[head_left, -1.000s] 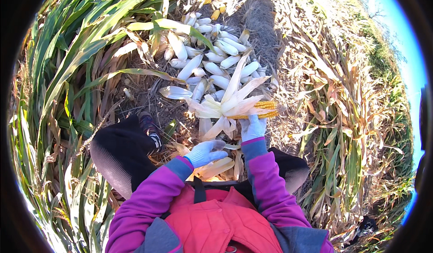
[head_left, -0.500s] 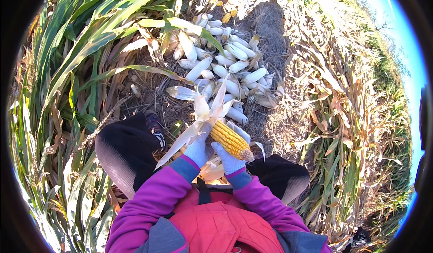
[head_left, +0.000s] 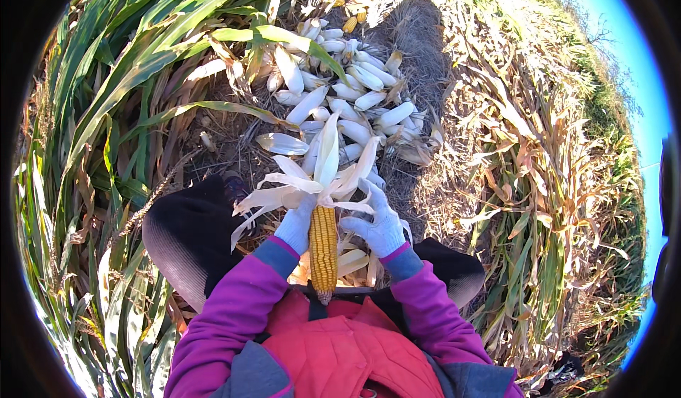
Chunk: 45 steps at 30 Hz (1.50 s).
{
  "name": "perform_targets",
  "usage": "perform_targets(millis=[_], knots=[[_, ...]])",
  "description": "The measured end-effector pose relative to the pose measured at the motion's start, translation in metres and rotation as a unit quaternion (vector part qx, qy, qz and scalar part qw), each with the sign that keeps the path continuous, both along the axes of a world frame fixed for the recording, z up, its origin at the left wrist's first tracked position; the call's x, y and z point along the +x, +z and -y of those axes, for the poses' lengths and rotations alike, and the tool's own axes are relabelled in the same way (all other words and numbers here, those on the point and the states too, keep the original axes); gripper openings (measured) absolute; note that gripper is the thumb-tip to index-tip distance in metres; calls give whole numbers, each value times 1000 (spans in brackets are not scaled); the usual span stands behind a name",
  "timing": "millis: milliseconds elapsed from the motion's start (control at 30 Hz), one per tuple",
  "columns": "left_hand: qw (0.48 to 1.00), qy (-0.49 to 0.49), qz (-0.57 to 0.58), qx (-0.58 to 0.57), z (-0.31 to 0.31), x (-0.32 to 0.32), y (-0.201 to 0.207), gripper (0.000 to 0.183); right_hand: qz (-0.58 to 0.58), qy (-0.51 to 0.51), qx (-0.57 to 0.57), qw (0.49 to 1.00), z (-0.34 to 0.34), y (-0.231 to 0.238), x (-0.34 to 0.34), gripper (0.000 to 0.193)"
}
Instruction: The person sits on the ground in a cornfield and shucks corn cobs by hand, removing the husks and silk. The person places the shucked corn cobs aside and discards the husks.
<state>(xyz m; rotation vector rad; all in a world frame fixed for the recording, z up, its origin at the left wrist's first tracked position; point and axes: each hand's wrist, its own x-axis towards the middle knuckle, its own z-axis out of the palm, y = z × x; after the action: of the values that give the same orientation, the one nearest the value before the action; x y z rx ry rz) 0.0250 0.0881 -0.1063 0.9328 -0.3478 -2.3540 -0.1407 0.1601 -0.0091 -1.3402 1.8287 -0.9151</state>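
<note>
A yellow corn cob [head_left: 323, 252] hangs tip down in front of my chest, its kernels bare. Pale husk leaves [head_left: 328, 155], peeled back, fan out above its base. My left hand [head_left: 296, 224], in a white knit glove, is closed round the cob's base and husks. On the cob's other side, my right hand [head_left: 381, 224], gloved alike, has its fingers spread near the husk leaves, with the palm off the kernels. Whether its fingertips touch a husk leaf I cannot tell.
Ahead lies a heap of white-husked corn ears [head_left: 362, 86], with a few bare yellow cobs [head_left: 351, 23] behind it. Green corn leaves [head_left: 135, 64] lean in from the left. Dry stalks [head_left: 525, 171] line the right side. My bent knees [head_left: 191, 235] flank the cob.
The cob has swung from slanting right to pointing down toward me. My right hand has come off the kernels, moved right and spread its fingers. My left hand still holds the base.
</note>
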Motion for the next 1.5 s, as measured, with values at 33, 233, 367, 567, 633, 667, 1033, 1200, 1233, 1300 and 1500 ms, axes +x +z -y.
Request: perform_targets(millis=[33, 233, 367, 567, 633, 667, 1033, 1200, 1233, 1300, 1500], knots=[[999, -27, 15, -18, -5, 1, -1, 52, -17, 45, 37, 998, 8, -1, 3, 58], [990, -113, -59, -53, -7, -2, 26, 46, 148, -28, -35, 988, 30, -19, -13, 18], [975, -160, -39, -149, -7, -6, 53, 56, 395, -130, -63, 907, 35, -11, -27, 18], [984, -110, -65, -121, -12, 2, 62, 39, 93, 37, 14, 995, 30, 15, -33, 37], [983, -75, -162, 50, -17, 0, 37, 34, -61, 96, -32, 993, 23, 10, -33, 70], [990, -92, -102, -13, -14, -2, 55, 35, -149, 113, -39, 982, 23, 11, -33, 74], [560, -283, 475, -617, 5, 3, 18, 35, -193, 285, -25, 939, 46, -2, -7, 91], [933, -55, 119, -336, 5, 1, -17, 28, -190, 238, -106, 947, 49, -15, -4, 53], [929, -104, 158, -318, 9, 2, 18, 30, -200, 199, -81, 956, 48, -12, -7, 39], [939, -139, 155, -275, 11, 1, 52, 35, -60, 109, -31, 992, 46, -9, -15, 27], [916, -198, 209, -279, -22, -15, 37, 77, 334, -120, 43, 934, 34, -18, -13, 18]])
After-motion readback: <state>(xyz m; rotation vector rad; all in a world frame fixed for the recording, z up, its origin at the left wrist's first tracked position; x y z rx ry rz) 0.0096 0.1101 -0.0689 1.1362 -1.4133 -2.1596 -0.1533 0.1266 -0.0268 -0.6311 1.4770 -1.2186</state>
